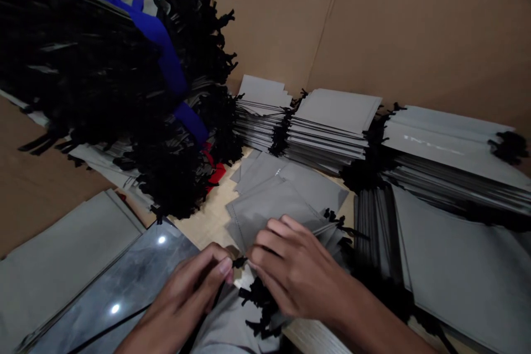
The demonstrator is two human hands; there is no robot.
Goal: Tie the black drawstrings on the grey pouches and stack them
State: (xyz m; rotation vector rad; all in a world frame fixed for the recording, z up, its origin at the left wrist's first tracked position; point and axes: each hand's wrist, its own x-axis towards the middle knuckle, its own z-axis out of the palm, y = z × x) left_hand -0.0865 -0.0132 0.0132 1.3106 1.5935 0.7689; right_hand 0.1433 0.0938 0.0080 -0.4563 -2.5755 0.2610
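Low in the middle of the head view, my left hand is closed, with thumb and forefinger pinching a black cord that has a small knot in it. Close on the other side, my right hand grips the same cord, its fingertips partly hidden. Beneath the hands lies a grey fabric pouch, partly covered by a bunch of black knotted cord ends. Just beyond my right hand, grey pouches lie fanned out on the pale wooden table.
At the left rises a large heap of black-corded pouches with a blue strap. Stacks of grey pouches line the back and right. A glossy grey slab lies at left. Brown cardboard walls stand behind.
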